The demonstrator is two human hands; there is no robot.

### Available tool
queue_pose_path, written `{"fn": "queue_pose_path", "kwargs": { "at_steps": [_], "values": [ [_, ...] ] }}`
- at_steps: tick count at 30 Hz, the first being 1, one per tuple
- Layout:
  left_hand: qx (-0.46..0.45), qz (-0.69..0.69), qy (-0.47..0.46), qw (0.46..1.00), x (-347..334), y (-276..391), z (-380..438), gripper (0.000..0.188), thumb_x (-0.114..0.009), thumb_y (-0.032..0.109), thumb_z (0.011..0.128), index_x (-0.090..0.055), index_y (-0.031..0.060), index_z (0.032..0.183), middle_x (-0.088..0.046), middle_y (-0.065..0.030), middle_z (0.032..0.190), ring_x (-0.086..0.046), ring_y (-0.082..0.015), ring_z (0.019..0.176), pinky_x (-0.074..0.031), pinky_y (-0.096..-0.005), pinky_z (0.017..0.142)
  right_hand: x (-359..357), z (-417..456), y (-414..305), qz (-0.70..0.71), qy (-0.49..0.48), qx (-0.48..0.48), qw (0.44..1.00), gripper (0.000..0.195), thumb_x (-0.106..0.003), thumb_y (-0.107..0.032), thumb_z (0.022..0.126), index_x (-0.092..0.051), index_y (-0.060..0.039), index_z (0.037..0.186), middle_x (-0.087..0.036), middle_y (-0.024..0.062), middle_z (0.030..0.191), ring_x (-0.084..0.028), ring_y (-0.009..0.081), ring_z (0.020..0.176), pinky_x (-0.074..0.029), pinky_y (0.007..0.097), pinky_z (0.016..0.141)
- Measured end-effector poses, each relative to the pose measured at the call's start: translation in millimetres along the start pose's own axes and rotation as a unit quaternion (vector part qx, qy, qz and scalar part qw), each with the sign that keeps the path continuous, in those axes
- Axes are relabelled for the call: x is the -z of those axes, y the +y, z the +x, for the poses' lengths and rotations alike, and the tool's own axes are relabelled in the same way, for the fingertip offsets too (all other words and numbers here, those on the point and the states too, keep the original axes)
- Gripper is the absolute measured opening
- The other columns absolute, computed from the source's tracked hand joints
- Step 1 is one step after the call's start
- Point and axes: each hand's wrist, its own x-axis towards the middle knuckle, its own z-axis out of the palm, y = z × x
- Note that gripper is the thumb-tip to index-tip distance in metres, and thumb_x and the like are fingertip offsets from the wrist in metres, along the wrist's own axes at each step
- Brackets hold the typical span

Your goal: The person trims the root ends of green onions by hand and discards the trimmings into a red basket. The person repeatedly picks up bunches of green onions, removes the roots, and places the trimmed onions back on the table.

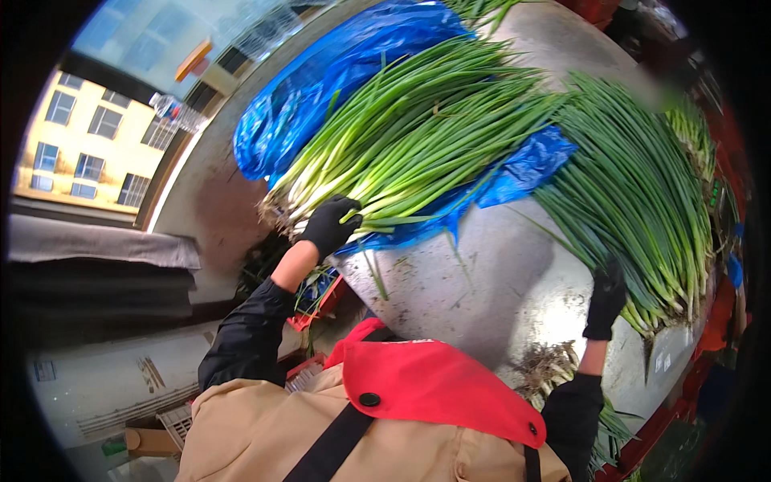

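My left hand [330, 226], in a black glove, is at the near edge of a large pile of green onions [421, 132]. Its fingers are closed around a few pale stalks near the root end. Under this pile lies a blue plastic sheet [524, 165], its crumpled bulk folded up along the far side. My right hand [606, 295], also gloved in black, touches the near edge of a second pile of green onions [638, 199]. Its fingers are in shadow against the dark leaves, so their grip is unclear.
Both piles rest on a metal table [433, 289] scattered with dirt and leaf scraps. A smaller bunch of rooted onions [551, 367] lies by my right forearm. Below the table's left corner is a red crate [319, 307]. A plastic bottle [177, 113] lies by the window.
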Motion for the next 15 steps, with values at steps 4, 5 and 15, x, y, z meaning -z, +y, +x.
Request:
{"fn": "queue_pose_path", "kwargs": {
  "at_steps": [4, 5, 15],
  "values": [
    [-0.007, 0.106, 0.034, 0.994, 11, -18, -7, 0.030, -0.071, 0.020, 0.078, -0.064, 0.0068, 0.104, -0.062, -0.0150, 0.106, -0.059, -0.0351, 0.101, -0.047, -0.0415, 0.086, -54, -79, -65, 0.112, -0.131, -0.086, 0.981, 0.032, -0.065, -0.007, 0.086, -0.060, 0.0009, 0.117, -0.066, 0.0102, 0.111, -0.063, 0.0154, 0.098, -0.049, 0.0293, 0.086],
    [-0.019, 0.129, 0.055, 0.990, 10, -23, -8, 0.034, -0.073, 0.021, 0.076, -0.064, 0.0071, 0.106, -0.062, -0.0153, 0.108, -0.058, -0.0351, 0.103, -0.047, -0.0417, 0.088, -64, -92, -79, 0.150, -0.147, -0.094, 0.973, 0.029, -0.065, -0.006, 0.087, -0.062, 0.0015, 0.115, -0.067, 0.0092, 0.107, -0.063, 0.0137, 0.095, -0.049, 0.0287, 0.085],
    [0.091, 0.141, -0.176, 0.970, 23, -81, 1, 0.055, -0.078, 0.037, 0.066, -0.062, 0.0071, 0.109, -0.064, -0.0222, 0.102, -0.061, -0.0378, 0.097, -0.049, -0.0446, 0.084, -129, -135, -192, 0.215, -0.243, -0.140, 0.935, 0.027, -0.064, -0.004, 0.085, -0.062, 0.0028, 0.111, -0.068, 0.0103, 0.101, -0.063, 0.0145, 0.093, -0.049, 0.0284, 0.085]
  ]
}}
